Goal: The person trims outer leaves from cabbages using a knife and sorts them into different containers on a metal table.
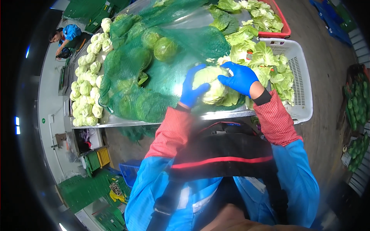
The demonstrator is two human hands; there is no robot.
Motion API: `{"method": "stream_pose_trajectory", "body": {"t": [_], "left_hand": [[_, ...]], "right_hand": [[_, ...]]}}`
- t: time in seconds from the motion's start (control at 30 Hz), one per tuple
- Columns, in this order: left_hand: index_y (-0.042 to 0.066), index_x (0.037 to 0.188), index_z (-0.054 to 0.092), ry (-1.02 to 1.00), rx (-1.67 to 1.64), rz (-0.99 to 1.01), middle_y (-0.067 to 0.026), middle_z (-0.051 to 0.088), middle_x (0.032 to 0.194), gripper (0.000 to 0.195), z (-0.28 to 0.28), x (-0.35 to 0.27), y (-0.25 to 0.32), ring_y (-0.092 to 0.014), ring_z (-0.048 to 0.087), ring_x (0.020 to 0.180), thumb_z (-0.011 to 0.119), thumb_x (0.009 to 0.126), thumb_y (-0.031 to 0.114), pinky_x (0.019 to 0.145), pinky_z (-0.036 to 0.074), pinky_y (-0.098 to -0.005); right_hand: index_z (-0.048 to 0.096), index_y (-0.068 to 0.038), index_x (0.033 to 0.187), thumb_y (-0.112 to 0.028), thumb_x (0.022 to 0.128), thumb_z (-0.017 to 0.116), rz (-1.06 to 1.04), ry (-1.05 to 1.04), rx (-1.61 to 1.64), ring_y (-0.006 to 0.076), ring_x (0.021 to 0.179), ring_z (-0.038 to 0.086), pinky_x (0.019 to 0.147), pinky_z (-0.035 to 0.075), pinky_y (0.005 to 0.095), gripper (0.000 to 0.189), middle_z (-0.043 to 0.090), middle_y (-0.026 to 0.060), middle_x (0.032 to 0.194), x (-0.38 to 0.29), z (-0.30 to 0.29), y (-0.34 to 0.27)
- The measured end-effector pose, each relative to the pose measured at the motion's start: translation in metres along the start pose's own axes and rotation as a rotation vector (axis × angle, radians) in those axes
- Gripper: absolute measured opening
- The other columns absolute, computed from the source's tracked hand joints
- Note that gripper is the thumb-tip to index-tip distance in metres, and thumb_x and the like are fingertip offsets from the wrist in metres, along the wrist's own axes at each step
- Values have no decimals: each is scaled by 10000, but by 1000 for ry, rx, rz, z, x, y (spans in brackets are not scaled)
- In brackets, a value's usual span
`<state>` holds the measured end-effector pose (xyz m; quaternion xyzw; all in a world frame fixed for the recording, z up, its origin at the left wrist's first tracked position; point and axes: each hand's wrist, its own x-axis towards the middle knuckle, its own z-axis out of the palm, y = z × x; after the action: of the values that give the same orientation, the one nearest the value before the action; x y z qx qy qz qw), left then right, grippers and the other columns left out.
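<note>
My left hand (194,86), in a blue glove, holds a pale green cabbage head (211,85) from its left side, thumb across the front. My right hand (241,78), gloved too, has fingers and thumb at the upper right of this cabbage, where its leaves come away; whether it grips a leaf cannot be told. Below the right hand a loose leaf (230,97) spreads beside the head. Under and left of my hands lies a green mesh bag (179,72) with several whole cabbages (165,49) in or under it.
Trimmed cabbages (85,88) are piled at the left of the metal table (131,123). At the right stand a white plastic basket (303,83) and a red crate (286,24), both with cabbage leaves. Loose leaves (241,40) cover the table's right end. A co-worker (68,36) is at the far left.
</note>
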<state>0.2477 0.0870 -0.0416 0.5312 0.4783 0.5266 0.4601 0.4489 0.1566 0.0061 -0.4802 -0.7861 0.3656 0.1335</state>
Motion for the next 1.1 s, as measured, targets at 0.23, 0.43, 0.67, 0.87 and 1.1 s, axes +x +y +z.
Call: {"method": "stream_pose_trajectory", "body": {"t": [0.23, 0.43, 0.67, 0.87, 1.1], "left_hand": [[46, 1281, 400, 85, -419, -132, -136, 483, 1206, 661, 9, 4, 3, -254, 494, 1092, 628, 770, 397, 934, 411, -382], [-18, 1281, 362, -30, -1086, -457, -191, 459, 1254, 732, 20, 9, 1, -307, 492, 1111, 450, 832, 553, 914, 435, -420], [29, 1292, 374, 109, -1150, -487, -182, 457, 1265, 692, 21, 3, 9, -326, 491, 1117, 338, 867, 574, 916, 431, -465], [52, 1345, 296, -119, -1133, -515, -175, 395, 1323, 762, 20, -4, 34, -331, 460, 1153, 282, 857, 637, 970, 399, -447], [119, 1373, 282, 64, -945, -452, -137, 365, 1367, 753, -1, 0, 21, -327, 402, 1215, 355, 835, 640, 963, 372, -503]], "right_hand": [[563, -86, 1095, -432, 750, 600, 261, 41, 431, 335, 830, 611, 723, 481, 401, 490, 635, 170, 933, -6, 1, 50], [282, -168, 1374, -618, 668, 612, -154, 298, -190, 354, 816, 607, 675, 501, 400, 900, 534, 207, 1108, -23, 0, -16], [517, -122, 1141, -437, 781, 600, 2, 345, -14, 306, 865, 597, 724, 484, 376, 485, 587, 128, 1021, 0, 6, 32], [380, -137, 1335, -497, 726, 661, -20, 51, 463, 208, 785, 582, 716, 463, 320, 761, 596, 119, 898, -15, -2, -2], [404, -85, 1312, -471, 771, 632, 14, 104, 512, 238, 856, 586, 755, 465, 326, 703, 605, 151, 986, -9, 25, -4]]}}
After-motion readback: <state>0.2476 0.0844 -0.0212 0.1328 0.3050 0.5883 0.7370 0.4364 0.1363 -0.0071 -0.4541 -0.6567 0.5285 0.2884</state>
